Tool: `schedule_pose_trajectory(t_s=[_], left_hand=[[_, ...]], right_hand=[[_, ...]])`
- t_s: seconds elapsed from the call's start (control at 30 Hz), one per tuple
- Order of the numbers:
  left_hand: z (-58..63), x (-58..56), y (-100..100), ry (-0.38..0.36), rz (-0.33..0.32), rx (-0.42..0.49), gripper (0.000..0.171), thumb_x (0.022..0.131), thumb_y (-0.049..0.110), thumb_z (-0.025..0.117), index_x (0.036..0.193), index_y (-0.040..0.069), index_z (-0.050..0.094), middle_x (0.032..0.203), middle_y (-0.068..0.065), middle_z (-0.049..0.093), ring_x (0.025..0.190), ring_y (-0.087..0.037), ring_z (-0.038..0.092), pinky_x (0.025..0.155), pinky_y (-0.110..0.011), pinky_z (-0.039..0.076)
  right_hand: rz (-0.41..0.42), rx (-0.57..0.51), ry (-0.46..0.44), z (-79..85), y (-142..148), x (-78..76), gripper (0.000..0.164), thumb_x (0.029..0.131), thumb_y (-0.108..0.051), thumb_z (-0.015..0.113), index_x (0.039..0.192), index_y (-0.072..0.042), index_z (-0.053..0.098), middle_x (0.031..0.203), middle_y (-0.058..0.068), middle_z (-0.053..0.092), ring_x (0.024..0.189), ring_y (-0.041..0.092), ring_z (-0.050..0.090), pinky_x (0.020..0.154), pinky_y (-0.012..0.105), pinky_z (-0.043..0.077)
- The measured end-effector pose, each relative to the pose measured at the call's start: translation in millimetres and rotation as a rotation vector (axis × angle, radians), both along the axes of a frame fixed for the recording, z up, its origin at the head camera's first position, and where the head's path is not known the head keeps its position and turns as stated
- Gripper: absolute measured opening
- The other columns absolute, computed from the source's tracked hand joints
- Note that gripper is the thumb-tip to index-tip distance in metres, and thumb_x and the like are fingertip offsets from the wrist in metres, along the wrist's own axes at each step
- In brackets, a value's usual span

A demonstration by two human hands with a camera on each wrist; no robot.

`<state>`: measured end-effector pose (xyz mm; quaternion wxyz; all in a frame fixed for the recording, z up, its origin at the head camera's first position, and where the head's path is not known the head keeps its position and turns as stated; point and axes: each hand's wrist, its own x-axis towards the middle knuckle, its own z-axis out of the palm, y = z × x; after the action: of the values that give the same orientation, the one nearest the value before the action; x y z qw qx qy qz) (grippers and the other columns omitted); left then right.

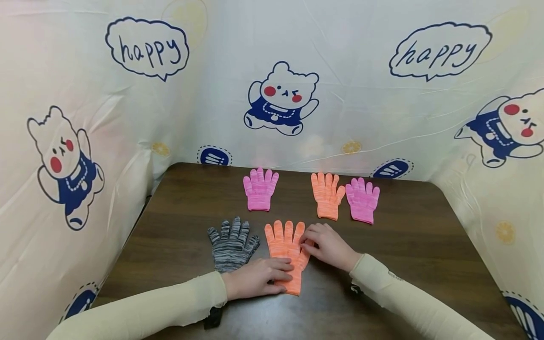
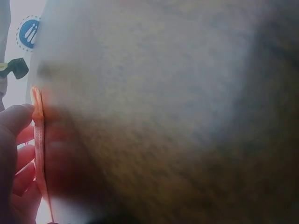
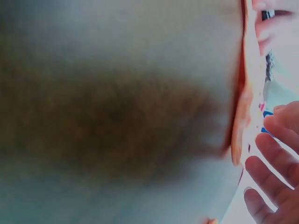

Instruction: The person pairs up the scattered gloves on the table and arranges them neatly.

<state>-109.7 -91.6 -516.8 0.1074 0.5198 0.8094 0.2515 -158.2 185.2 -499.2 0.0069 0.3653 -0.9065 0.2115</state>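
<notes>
An orange knit glove (image 1: 285, 245) lies flat near the middle of the dark wooden table, fingers pointing away. My left hand (image 1: 260, 277) rests on its palm and cuff with the fingers extended; in the left wrist view the fingers (image 2: 24, 163) lie against the thin orange edge of the glove (image 2: 39, 144). At the glove's right side, by its thumb, is my right hand (image 1: 330, 246), fingers loosely bent. The right wrist view has those fingers (image 3: 268, 175) spread beside the glove's edge (image 3: 240, 126). A grey-and-black striped glove (image 1: 233, 248) lies just left, its cuff partly behind my left hand.
Farther back on the table (image 1: 178, 208) lie a pink glove (image 1: 260, 190), another orange glove (image 1: 327, 196) and a second pink glove (image 1: 362, 200), the last two side by side. A printed curtain (image 1: 357, 108) encloses the back and sides.
</notes>
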Motion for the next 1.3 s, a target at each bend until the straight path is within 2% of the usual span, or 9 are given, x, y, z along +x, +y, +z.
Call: schedule_pose_trajectory(t_s=[0.27,0.5,0.63,0.8,0.93,1.07,1.3], left_hand=[[1.0,-1.2,-1,-0.005,-0.001,0.011,0.034,0.106,0.031,0.063,0.134,0.013,0.072,0.148,-0.004,0.061,0.145,-0.021,0.049,0.114,-0.035,0.045],[0.4,-0.3,-2,-0.029,0.0,0.014,0.034,0.106,0.03,0.064,0.134,0.014,0.072,0.148,-0.005,0.061,0.145,-0.021,0.049,0.114,-0.034,0.045],[-0.4,-0.2,-2,-0.026,0.002,0.012,0.034,0.105,0.03,0.064,0.134,0.014,0.072,0.148,-0.004,0.061,0.145,-0.02,0.049,0.114,-0.034,0.045],[1.2,-0.2,-1,-0.02,0.004,0.004,0.033,0.105,0.03,0.065,0.133,0.014,0.072,0.148,-0.004,0.061,0.145,-0.02,0.049,0.113,-0.034,0.046],[2.2,-0.3,-1,-0.019,0.008,-0.002,0.033,0.105,0.03,0.065,0.133,0.015,0.072,0.148,-0.003,0.061,0.145,-0.019,0.049,0.113,-0.034,0.046],[1.0,-0.8,-1,-0.019,0.007,0.006,0.034,0.104,0.031,0.066,0.134,0.014,0.072,0.148,-0.003,0.061,0.145,-0.019,0.049,0.113,-0.034,0.045],[-2.2,-2.4,-1,-0.047,0.0,0.034,0.036,0.104,0.031,0.067,0.135,0.014,0.071,0.148,-0.004,0.061,0.145,-0.019,0.049,0.113,-0.034,0.046]], right_hand=[[-0.031,-0.026,-0.034,8.6,11,-23.5,0.01,0.096,-0.016,0.077,0.106,-0.014,0.076,0.101,-0.004,0.069,0.093,0.014,0.065,0.087,0.041,0.058],[-0.155,-0.011,-0.083,10.1,30,-55.2,0.009,0.096,-0.015,0.076,0.105,-0.014,0.075,0.097,-0.002,0.069,0.087,0.014,0.064,0.084,0.04,0.06],[-0.227,-0.004,-0.101,12.1,39,-72.9,0.01,0.096,-0.013,0.074,0.106,-0.009,0.075,0.098,0.003,0.07,0.086,0.019,0.065,0.084,0.043,0.06],[-0.322,0.05,-0.157,16.2,44,-93.5,0.014,0.098,-0.015,0.073,0.109,-0.006,0.074,0.103,0.009,0.071,0.09,0.024,0.065,0.088,0.046,0.06],[-0.368,0.127,-0.148,17.3,47,-107.0,0.017,0.098,-0.017,0.073,0.109,-0.004,0.074,0.1,0.01,0.069,0.088,0.025,0.064,0.086,0.045,0.06],[-0.39,0.203,-0.123,17.0,48,-116.3,0.017,0.099,-0.018,0.072,0.109,-0.004,0.073,0.094,0.009,0.067,0.082,0.023,0.061,0.081,0.044,0.059],[-0.4,0.279,-0.151,17.6,47,-124.5,0.012,0.099,-0.015,0.072,0.104,-0.005,0.072,0.086,0.007,0.065,0.077,0.023,0.057,0.079,0.042,0.056]])
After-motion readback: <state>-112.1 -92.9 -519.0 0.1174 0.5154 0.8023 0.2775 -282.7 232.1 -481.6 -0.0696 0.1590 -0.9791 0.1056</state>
